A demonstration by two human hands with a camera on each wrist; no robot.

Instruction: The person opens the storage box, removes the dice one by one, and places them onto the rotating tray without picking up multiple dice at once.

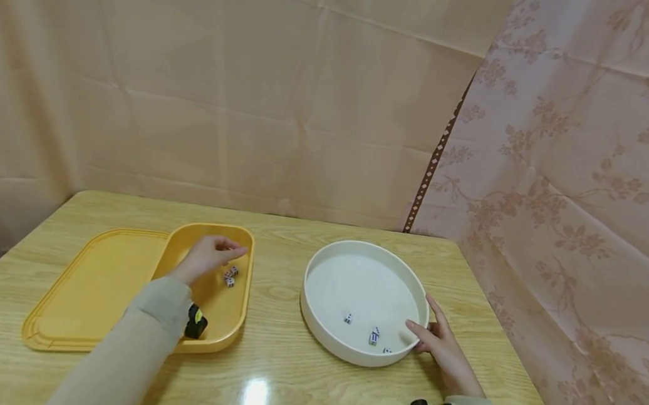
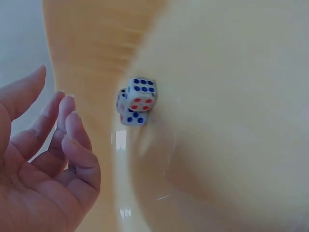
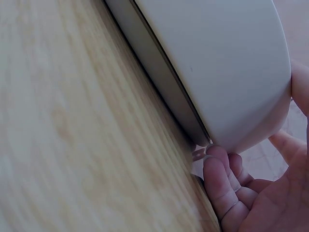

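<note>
My left hand (image 1: 210,257) hovers over the deep yellow tray (image 1: 244,310) on the left, its fingers loosely bent. Nothing shows between thumb and fingers in the left wrist view, where the hand (image 2: 53,159) appears beside a small cluster of white dice (image 2: 141,94) with blue and red pips. Those dice (image 1: 231,277) lie against each other on the tray's floor. With the thumb over the rim and fingers at its lower edge, my right hand (image 1: 444,346) grips a round white tray (image 1: 353,273). Several dice (image 1: 374,338) lie inside it, toward the near side.
A flat yellow lid or shallow tray (image 1: 104,281) lies at the left, partly under the deep one. Wood-grain table (image 1: 276,324) shows between the yellow and white trays. Behind hangs a beige curtain (image 1: 253,97), and a flowered cloth (image 1: 586,183) hangs at the right.
</note>
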